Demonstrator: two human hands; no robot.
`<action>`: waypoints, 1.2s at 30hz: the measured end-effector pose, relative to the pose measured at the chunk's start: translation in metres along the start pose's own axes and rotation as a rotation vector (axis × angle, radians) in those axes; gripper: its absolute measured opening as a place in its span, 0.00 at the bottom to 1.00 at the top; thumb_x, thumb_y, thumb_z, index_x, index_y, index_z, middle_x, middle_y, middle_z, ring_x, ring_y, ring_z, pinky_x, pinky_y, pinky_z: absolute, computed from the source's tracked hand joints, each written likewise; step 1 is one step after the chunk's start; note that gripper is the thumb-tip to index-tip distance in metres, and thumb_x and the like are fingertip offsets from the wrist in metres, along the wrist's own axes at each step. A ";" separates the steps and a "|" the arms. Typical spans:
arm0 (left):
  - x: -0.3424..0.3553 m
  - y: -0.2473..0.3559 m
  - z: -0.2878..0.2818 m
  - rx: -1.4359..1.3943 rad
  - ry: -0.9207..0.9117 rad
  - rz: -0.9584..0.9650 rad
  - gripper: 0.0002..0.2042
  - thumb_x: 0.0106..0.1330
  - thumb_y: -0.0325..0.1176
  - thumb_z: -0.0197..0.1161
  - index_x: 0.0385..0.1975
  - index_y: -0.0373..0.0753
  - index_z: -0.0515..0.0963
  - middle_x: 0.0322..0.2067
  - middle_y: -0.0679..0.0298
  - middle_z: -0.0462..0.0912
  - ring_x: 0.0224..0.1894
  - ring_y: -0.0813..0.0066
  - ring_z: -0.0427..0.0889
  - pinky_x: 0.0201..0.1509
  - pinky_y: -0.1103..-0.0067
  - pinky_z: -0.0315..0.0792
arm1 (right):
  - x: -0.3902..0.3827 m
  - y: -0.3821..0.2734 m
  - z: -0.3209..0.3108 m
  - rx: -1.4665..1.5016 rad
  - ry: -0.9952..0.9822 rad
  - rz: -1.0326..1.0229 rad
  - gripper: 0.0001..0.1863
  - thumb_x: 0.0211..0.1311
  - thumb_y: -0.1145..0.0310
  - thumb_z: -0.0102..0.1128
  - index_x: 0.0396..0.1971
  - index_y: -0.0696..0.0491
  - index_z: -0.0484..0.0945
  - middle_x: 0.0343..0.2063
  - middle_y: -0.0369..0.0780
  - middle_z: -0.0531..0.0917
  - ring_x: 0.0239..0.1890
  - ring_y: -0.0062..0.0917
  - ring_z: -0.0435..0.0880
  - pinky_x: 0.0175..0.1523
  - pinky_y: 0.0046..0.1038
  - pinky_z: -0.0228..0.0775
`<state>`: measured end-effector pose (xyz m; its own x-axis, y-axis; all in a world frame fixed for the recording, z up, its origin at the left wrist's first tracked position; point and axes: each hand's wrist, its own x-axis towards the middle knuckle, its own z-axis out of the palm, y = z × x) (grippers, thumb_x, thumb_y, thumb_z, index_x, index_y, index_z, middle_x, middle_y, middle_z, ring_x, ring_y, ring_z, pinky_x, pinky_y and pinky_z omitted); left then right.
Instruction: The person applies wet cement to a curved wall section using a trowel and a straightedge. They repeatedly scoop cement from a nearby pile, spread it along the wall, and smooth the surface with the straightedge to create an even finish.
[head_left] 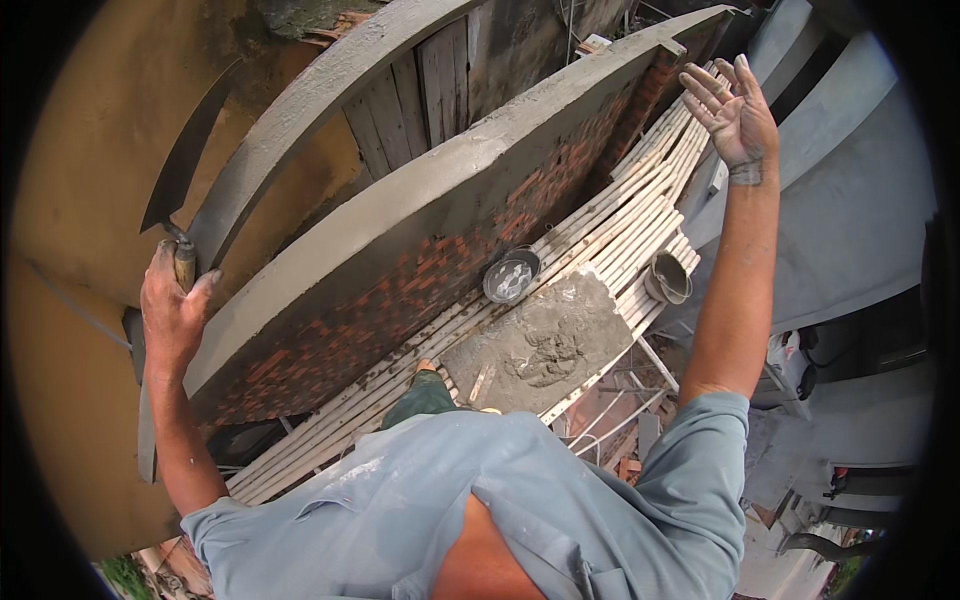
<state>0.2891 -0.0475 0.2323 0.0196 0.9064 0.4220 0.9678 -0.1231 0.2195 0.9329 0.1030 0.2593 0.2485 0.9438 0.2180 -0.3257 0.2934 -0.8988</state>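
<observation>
My left hand [172,312] is raised at the left, wrapped round the wooden handle of a trowel [188,158]. The trowel's long dark blade points up and away, in front of an ochre wall. At the upper right my right hand [740,125] is lifted with its fingers apart, palm showing, nothing in it. Grey smears mark its fingers and wrist. Between my arms runs a brick wall [480,235] with a smooth grey top, its side partly coated in grey. Wet mortar [565,345] lies spread on a board below it.
Long pale poles [640,215] laid side by side form a platform along the brick wall. Two buckets stand on it: one [511,276] by the wall, another [668,278] near the outer edge. Beyond that edge the ground with rubble [630,468] lies lower. A curved grey ledge [300,100] runs behind the wall.
</observation>
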 end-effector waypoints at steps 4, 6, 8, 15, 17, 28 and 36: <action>0.073 -0.029 -0.001 0.199 0.132 0.077 0.23 0.59 0.34 0.69 0.49 0.26 0.73 0.44 0.43 0.79 0.49 0.41 0.77 0.54 0.59 0.71 | -0.015 0.045 -0.022 -0.046 0.068 0.115 0.37 0.72 0.50 0.59 0.67 0.62 0.60 0.54 0.57 0.79 0.54 0.44 0.84 0.57 0.42 0.80; 0.116 -0.041 0.007 0.237 0.239 0.095 0.22 0.59 0.34 0.70 0.47 0.28 0.73 0.43 0.44 0.79 0.49 0.41 0.77 0.53 0.58 0.71 | -0.024 0.065 -0.034 -0.086 0.080 0.153 0.34 0.73 0.50 0.58 0.65 0.62 0.64 0.51 0.54 0.81 0.51 0.39 0.86 0.54 0.38 0.81; 0.164 -0.050 0.013 0.259 0.223 0.155 0.19 0.58 0.33 0.71 0.44 0.30 0.72 0.43 0.45 0.80 0.51 0.42 0.77 0.53 0.57 0.70 | -0.038 0.086 -0.046 -0.136 0.118 0.204 0.31 0.73 0.52 0.58 0.64 0.60 0.67 0.48 0.52 0.83 0.48 0.36 0.87 0.50 0.34 0.83; 0.351 -0.068 0.066 0.306 0.096 0.131 0.19 0.59 0.35 0.72 0.44 0.34 0.72 0.43 0.46 0.83 0.51 0.41 0.80 0.52 0.55 0.72 | -0.127 0.167 -0.107 -0.173 0.489 0.438 0.27 0.72 0.53 0.59 0.60 0.57 0.71 0.42 0.48 0.85 0.34 0.32 0.88 0.36 0.30 0.84; 0.402 -0.071 0.087 0.313 0.075 0.143 0.20 0.60 0.36 0.72 0.46 0.35 0.73 0.45 0.47 0.84 0.52 0.42 0.81 0.53 0.55 0.73 | -0.166 0.189 -0.119 -0.215 0.625 0.523 0.28 0.71 0.50 0.61 0.58 0.56 0.69 0.43 0.50 0.85 0.35 0.34 0.89 0.34 0.32 0.85; 0.578 -0.045 0.235 0.324 -0.091 0.130 0.24 0.66 0.41 0.67 0.60 0.40 0.73 0.58 0.52 0.81 0.62 0.49 0.78 0.61 0.52 0.69 | -0.522 0.310 -0.109 -0.551 1.220 1.154 0.26 0.71 0.53 0.59 0.59 0.54 0.69 0.40 0.50 0.85 0.30 0.39 0.87 0.33 0.41 0.81; 0.635 -0.036 0.311 0.316 -0.147 0.068 0.23 0.68 0.42 0.65 0.60 0.42 0.74 0.62 0.54 0.78 0.66 0.50 0.75 0.65 0.53 0.68 | -0.672 0.320 0.023 -0.298 1.446 1.483 0.18 0.74 0.56 0.54 0.51 0.56 0.75 0.32 0.51 0.85 0.27 0.41 0.87 0.30 0.44 0.81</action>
<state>0.3450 0.6575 0.2191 0.1004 0.9516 0.2904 0.9924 -0.0751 -0.0971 0.6408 -0.4341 -0.1658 0.4162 -0.4192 -0.8069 -0.8168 -0.5623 -0.1292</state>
